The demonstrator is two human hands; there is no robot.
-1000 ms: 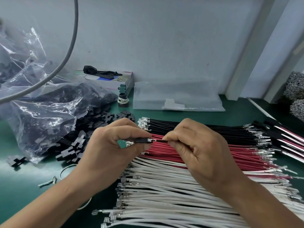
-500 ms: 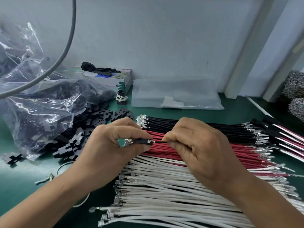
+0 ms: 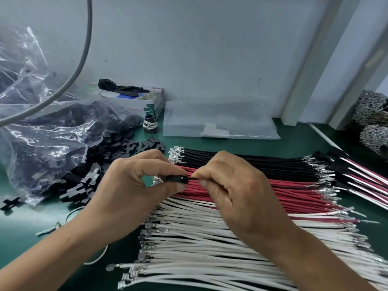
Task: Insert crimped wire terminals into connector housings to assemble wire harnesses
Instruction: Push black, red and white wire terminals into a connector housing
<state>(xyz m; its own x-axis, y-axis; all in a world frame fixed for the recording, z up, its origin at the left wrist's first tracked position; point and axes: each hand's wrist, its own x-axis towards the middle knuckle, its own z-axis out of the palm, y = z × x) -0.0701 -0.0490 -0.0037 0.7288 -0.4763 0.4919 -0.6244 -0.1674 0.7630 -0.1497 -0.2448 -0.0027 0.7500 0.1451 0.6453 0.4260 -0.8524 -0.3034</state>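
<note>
The right hand [image 3: 237, 192], pinching the wire, is driving it further into the black housing [image 3: 177, 179] the left hand [image 3: 134, 185] is pinching — terminal now swallowed, likely seating.

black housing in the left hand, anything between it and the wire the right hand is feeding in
Nothing visible. The left hand pinches the black housing, and the right hand pinches the wire right at its open end; no gap or object shows between them.
</note>
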